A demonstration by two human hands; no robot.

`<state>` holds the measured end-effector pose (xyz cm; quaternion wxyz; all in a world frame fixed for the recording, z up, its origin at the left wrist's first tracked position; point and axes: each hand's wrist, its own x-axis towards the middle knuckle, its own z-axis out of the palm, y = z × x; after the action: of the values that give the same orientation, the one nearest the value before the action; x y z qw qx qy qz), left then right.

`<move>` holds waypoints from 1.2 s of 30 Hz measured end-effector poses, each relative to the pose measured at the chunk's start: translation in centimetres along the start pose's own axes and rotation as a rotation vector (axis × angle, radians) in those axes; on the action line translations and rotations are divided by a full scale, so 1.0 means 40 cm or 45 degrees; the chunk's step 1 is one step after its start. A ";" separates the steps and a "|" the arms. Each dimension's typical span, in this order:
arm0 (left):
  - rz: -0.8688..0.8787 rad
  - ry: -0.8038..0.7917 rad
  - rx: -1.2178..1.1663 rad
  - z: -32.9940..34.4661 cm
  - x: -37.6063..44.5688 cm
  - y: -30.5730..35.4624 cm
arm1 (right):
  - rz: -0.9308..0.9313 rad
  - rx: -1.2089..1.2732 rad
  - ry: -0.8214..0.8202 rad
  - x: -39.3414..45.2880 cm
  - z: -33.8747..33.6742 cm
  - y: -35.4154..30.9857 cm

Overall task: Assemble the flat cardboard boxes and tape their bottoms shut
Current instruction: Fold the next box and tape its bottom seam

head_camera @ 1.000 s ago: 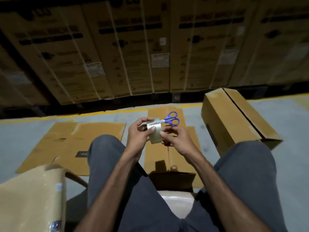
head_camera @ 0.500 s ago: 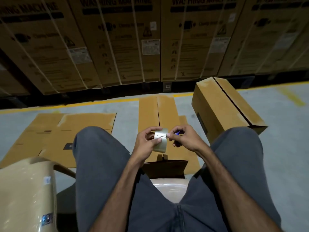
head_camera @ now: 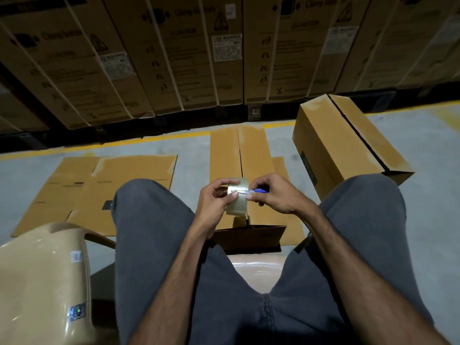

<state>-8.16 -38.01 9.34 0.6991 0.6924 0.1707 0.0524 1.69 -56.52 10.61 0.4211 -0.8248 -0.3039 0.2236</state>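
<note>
- Two hands meet in front of the person's knees, close together, each one holding something.
- The left hand (head_camera: 216,198) curls round a roll of clear tape (head_camera: 237,197), with the thumb pressed on its side.
- The right hand (head_camera: 275,194) grips blue-handled scissors (head_camera: 250,191). The thin metal blades lie flat across the roll and point at the left thumb.
- Both legs wear grey trousers (head_camera: 154,232) and spread wide on a pale seat (head_camera: 257,268).
- Right below the hands, a flat cardboard box (head_camera: 254,155) lies on the grey floor (head_camera: 196,155). It stretches away from the person, and its near flap stands up in shadow.
- Another flat cardboard sheet (head_camera: 99,188) lies on the floor to the left, well apart from the first.
- One made-up box (head_camera: 341,143) lies on its side to the right, just past the right knee.
- A tan plastic chair (head_camera: 42,290) with small stickers sits at the bottom left.
- A yellow line (head_camera: 124,145) runs across the floor further back.
- Big cartons (head_camera: 174,53) with white straps stand in a row behind it.
</note>
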 end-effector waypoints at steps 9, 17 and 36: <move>0.063 0.036 0.141 -0.003 -0.012 -0.003 | -0.052 -0.195 0.214 0.000 0.033 0.002; 0.153 0.059 0.186 -0.015 -0.013 0.006 | -0.212 -0.293 0.410 0.000 0.063 -0.004; -0.092 -0.242 -0.019 -0.036 0.005 0.062 | -0.590 -0.705 0.715 -0.011 0.060 -0.017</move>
<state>-8.03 -36.50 11.76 0.7187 0.6825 0.1279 -0.0376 -0.35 -55.17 9.91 0.2899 -0.8451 -0.4029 -0.1986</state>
